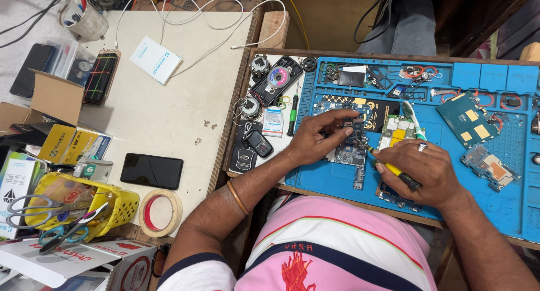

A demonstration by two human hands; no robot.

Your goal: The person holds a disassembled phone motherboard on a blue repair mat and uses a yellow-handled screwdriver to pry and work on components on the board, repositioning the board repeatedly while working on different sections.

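Pinching a small part against the circuit board [350, 150] on the blue work mat [509, 204], the left hand [318, 138] has its fingertips closed together. The right hand [423, 170], just right of the board, is wrapped around a yellow-handled screwdriver [394, 170], whose long axis slants up-left, tip at the board.

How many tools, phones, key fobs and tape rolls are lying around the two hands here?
Screwdrivers: 2, a yellow one in the right hand and a green one lying by the left hand
Scissors: 2
Phones on the white table: 3
Key fobs: 2
Tape rolls: 1
Total: 10
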